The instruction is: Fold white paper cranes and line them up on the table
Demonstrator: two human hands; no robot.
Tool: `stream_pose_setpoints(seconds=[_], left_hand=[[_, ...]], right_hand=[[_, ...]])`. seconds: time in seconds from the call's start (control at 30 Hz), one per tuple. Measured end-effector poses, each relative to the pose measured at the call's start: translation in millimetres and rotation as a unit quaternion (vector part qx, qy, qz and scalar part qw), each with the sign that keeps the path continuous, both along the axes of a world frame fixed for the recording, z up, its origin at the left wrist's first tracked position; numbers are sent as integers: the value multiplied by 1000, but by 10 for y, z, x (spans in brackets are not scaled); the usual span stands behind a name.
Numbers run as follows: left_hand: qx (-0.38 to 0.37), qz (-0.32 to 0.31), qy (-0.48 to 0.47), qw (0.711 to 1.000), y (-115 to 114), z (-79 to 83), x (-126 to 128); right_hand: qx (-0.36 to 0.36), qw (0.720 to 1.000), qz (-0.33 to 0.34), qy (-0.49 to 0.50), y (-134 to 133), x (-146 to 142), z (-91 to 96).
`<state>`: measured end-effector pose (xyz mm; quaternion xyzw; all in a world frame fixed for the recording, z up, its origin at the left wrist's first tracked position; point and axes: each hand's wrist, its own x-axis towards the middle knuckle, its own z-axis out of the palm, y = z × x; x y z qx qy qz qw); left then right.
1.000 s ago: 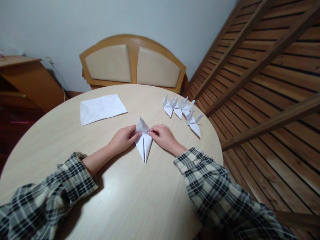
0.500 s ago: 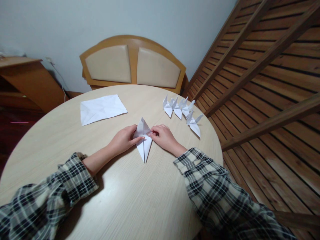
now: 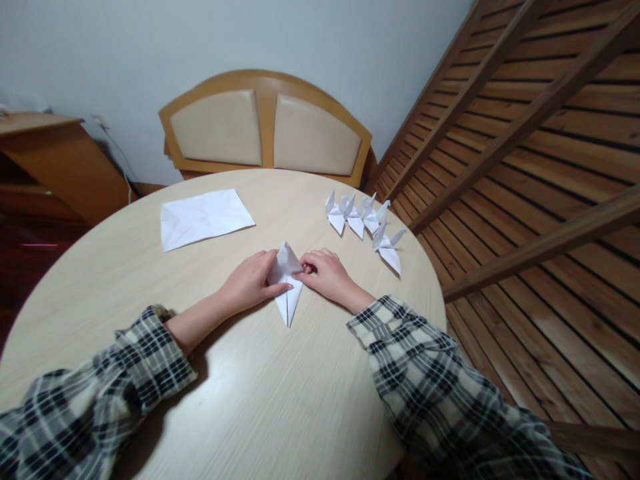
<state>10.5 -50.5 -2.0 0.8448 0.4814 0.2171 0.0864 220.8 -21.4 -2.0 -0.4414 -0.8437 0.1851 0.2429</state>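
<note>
A white folded paper [image 3: 287, 300], shaped like a narrow diamond with a slit down its lower half, lies on the pale round table [image 3: 280, 413]. My left hand [image 3: 253, 280] grips its left side, with the thumb laid across the middle of the front. On the other side my right hand [image 3: 327, 277] pinches the paper's right edge between thumb and fingers. The upper point of the paper stands up between both hands. Part of the left edge is hidden by my left fingers.
Several white paper cranes [image 3: 386, 252] stand at the table's right rear. A creased white sheet [image 3: 206, 219] lies at the left rear. Behind the table is a padded headboard [image 3: 267, 120]. A slatted wooden structure [image 3: 530, 180] rises on the right, and a wooden desk [image 3: 55, 160] stands at left.
The upper flap of the folded paper has tipped lower toward me. My left thumb has slid slightly down and right over it; my right hand has barely shifted.
</note>
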Motion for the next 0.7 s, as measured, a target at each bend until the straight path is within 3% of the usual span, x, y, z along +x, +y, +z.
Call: stream_pose_setpoints(seconds=[0.27, 0.4, 0.53, 0.7], left_hand=[[21, -8, -35, 999, 18, -118, -41], [75, -21, -55, 995, 36, -158, -51], [131, -24, -27, 991, 35, -155, -43], [144, -23, 9, 989, 1, -114, -4]], right_hand=[[30, 999, -6, -13, 12, -7, -29], [40, 999, -17, -9, 17, -7, -42], [49, 997, -55, -18, 12, -6, -47], [50, 995, -80, -43, 9, 6, -50]])
